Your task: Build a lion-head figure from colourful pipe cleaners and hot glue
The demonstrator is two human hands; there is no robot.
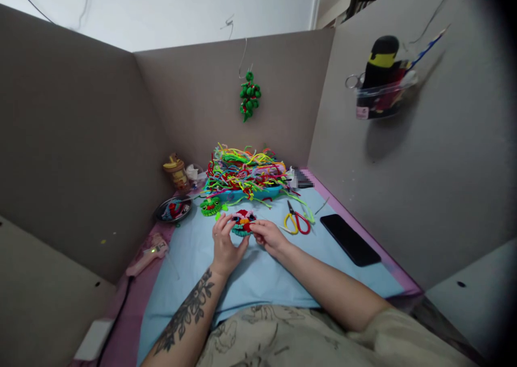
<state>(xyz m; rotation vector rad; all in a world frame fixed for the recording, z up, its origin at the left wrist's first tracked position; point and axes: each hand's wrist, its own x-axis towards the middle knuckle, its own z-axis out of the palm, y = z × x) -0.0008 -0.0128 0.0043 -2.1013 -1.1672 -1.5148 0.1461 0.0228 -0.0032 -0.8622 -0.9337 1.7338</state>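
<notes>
Between my two hands is a small pipe-cleaner figure (243, 223) in red, teal, pink and orange, raised a little over the blue cloth. My left hand (227, 243) grips its left side, with fingers at the top and thumb below. On the right side, my right hand (267, 235) pinches its edge between thumb and fingers. Just behind my left hand lies a green pipe-cleaner figure (210, 206) with eyes. Parts of the held figure are covered by my fingers.
A blue tray (258, 193) heaped with pipe cleaners stands behind. Scissors (296, 221) and a black phone (349, 240) lie right. At left are a dark bowl (160, 211), a glue gun (147, 257) and its cord. Panels enclose the table; a plastic holder (383, 90) hangs right.
</notes>
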